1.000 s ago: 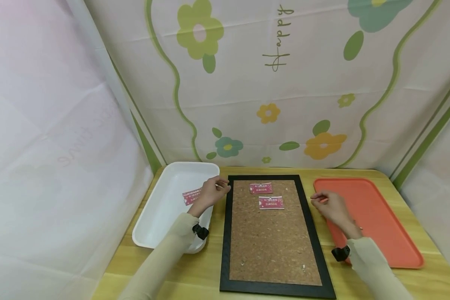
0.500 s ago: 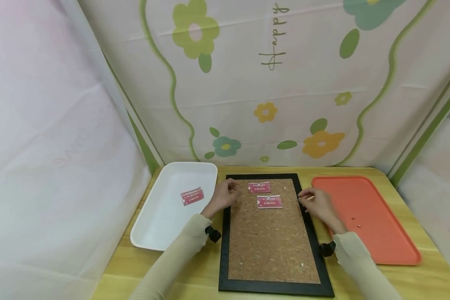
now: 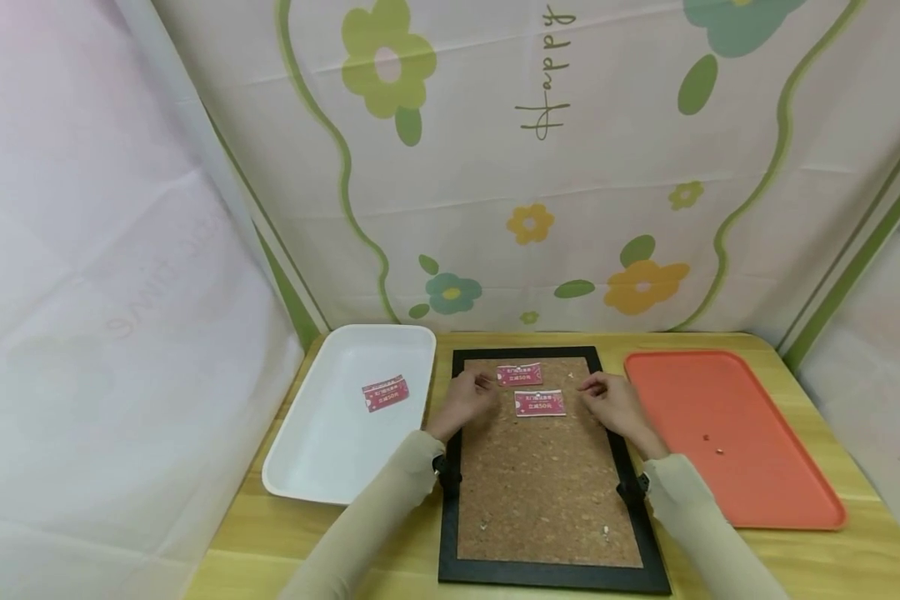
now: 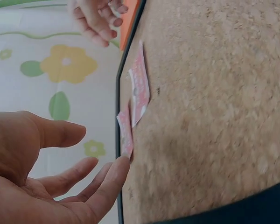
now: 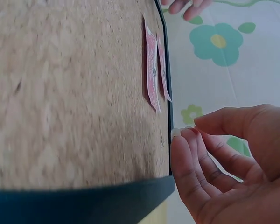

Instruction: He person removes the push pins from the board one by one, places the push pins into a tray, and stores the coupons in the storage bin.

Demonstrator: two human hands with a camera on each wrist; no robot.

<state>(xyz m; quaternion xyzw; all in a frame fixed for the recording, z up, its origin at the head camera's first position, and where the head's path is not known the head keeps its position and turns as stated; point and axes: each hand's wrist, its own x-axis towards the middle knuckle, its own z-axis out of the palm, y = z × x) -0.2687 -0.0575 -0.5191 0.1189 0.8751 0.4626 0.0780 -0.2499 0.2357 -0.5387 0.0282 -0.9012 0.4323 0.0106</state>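
My left hand (image 3: 467,402) hovers over the upper left of a black-framed cork board (image 3: 543,483), its fingers loosely bent and the thumb apart from them. Two pink printed coupons lie on the board: an upper coupon (image 3: 519,374) and a lower coupon (image 3: 540,403) just beneath it. Each has a small shiny spot at its top edge. My right hand (image 3: 613,407) is over the board's right side, near the lower coupon. Seen from the right wrist, this hand (image 5: 224,163) has its thumb tip close to loosely curled fingertips, with no object visible between them.
Left of the board stands a white plastic basin (image 3: 300,458) with pink coupons (image 3: 386,394) in it. On the right lies a red tray (image 3: 765,483) holding a few tiny metallic pieces (image 3: 719,452). A flower-print cloth (image 3: 450,208) hangs behind the wooden table (image 3: 262,550).
Both hands have moved inward over the board, the left from above the basin's edge, the right from beside the red tray. The two coupons on the board stay put.
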